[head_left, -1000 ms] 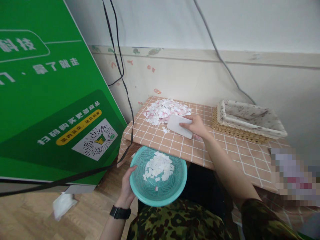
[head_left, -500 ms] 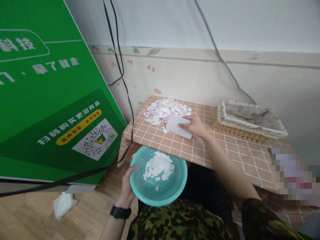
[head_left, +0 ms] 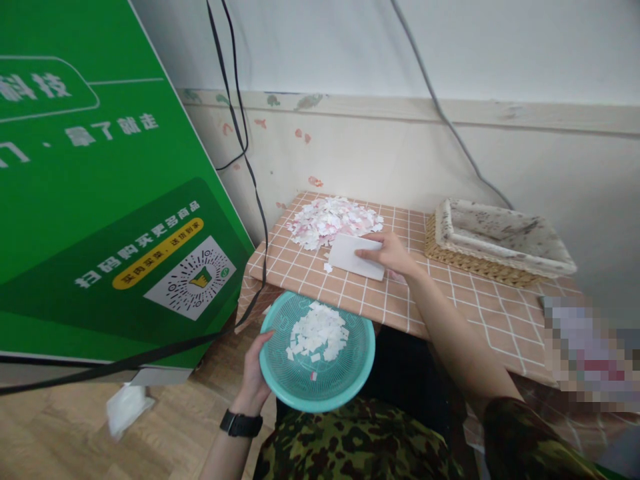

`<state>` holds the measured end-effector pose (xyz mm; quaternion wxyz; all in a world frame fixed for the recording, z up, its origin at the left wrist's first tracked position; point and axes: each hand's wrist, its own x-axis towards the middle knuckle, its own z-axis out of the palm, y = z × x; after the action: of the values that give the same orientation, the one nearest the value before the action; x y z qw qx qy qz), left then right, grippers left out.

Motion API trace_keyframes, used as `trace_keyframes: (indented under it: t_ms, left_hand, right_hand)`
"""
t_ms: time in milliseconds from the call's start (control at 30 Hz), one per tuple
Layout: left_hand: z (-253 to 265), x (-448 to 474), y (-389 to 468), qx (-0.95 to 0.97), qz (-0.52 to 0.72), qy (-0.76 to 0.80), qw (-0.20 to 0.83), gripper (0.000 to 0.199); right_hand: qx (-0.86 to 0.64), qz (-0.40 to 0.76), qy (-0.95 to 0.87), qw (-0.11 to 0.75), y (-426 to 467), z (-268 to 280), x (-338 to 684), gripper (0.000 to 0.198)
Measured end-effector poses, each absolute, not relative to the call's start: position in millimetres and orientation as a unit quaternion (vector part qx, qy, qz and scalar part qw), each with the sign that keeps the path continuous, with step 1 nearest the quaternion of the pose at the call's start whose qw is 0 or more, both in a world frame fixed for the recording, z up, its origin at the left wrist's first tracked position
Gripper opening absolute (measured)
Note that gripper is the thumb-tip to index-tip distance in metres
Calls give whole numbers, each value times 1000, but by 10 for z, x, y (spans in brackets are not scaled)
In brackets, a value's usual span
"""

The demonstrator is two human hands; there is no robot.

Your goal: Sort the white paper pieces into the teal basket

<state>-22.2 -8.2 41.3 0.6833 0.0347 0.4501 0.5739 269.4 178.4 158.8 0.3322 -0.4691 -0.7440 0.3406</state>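
My left hand (head_left: 256,370) grips the left rim of a round turquoise plastic colander (head_left: 345,390), held just below the table's front edge. White paper scraps (head_left: 319,332) lie in it, with one red-and-white scrap lower down. My right hand (head_left: 387,253) is closed on a white card (head_left: 353,257), thumb on its near face, low over the checked tablecloth. Beyond the card spreads a heap of white and pinkish paper scraps (head_left: 333,220). A few loose bits (head_left: 328,267) lie by the card's left edge. Part of my right fingers is hidden behind the card.
A cloth-lined wicker basket (head_left: 500,240) stands at the table's right rear. A large green sign (head_left: 100,167) leans in on the left, with black cables (head_left: 257,193) hanging past the table corner. A white plastic bag (head_left: 127,408) lies on the wooden floor.
The card in my right hand has shifted slightly left and toward me, and a few paper bits beside it have moved. My left hand and the colander stay put.
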Motion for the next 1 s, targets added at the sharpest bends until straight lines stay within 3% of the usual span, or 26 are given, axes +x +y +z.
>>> trace_keyframes:
  t_ms: [800, 1000]
  left_hand:
    - [448, -212, -76, 27, 576, 449, 682, 22]
    - [479, -205, -77, 20, 576, 461, 675, 17]
  right_hand:
    - [-451, 372, -755, 299, 1785, 1596, 2714, 27]
    - [-484, 291, -760, 323, 1869, 1670, 2912, 29]
